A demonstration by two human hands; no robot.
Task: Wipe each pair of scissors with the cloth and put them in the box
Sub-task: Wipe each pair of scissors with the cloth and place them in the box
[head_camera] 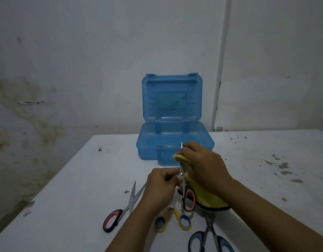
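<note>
Wiping under way: orange-handled scissors point(184, 186) held above tabletop point(80, 179), blade tip up, handle loop toward near edge. Left hand point(161, 184) pinching them near the pivot, fingers point(170, 176) closed on the metal. Right hand point(202, 164) clamped over yellow cloth point(208, 198), fingers wrapped around cloth against upper blade; cloth tail draping down under the wrist, dark trim along its near edge. Just behind, blue plastic box point(173, 140) at far middle of tabletop, lid standing open against wall; something thin and dark lying inside, too dim to identify. Near edge: red-and-black-handled scissors point(120, 210) at left, blades spread; yellow-handled scissors point(173, 220) partly under left forearm; blue-grey-handled scissors point(209, 237) at near right, cut off by frame. Tabletop white, stained and speckled at right.
</note>
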